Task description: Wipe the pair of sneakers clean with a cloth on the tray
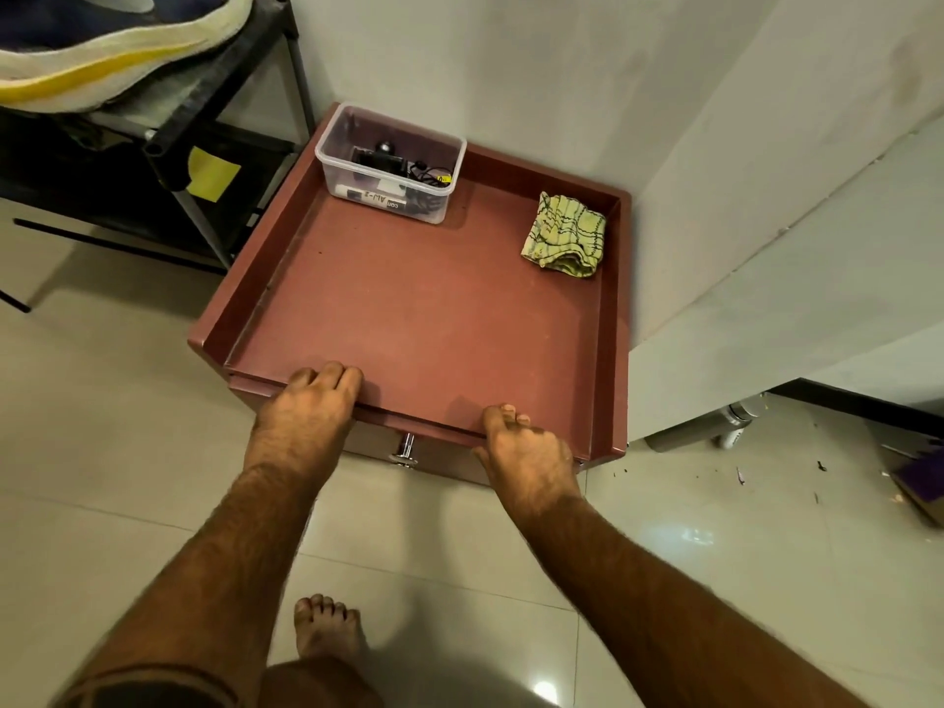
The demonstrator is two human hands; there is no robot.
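Both hands grip the near rim of the red-brown tray (419, 319) — the left hand (311, 401) with fingers curled over the edge, the right hand (526, 447) pinching it. Wiping has not begun. The folded checked cloth (564, 235) lies in the far right corner. One sneaker (102, 48) sits on the black rack (225, 79), up left — it needs fetching next. A marker in the clear plastic box (391, 163) reads "AW-2".

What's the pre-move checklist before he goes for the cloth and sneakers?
1. Cloth on tray, far right corner, free to grab: ok.
2. Tray middle bare for a shoe: ok.
3. Left hand and right hand free: not ok, both hold the tray's near edge.
4. Sneaker located, on rack upper left: ok.
5. Second sneaker in view: cannot tell.
6. Plastic box clear of wiping area: ok.
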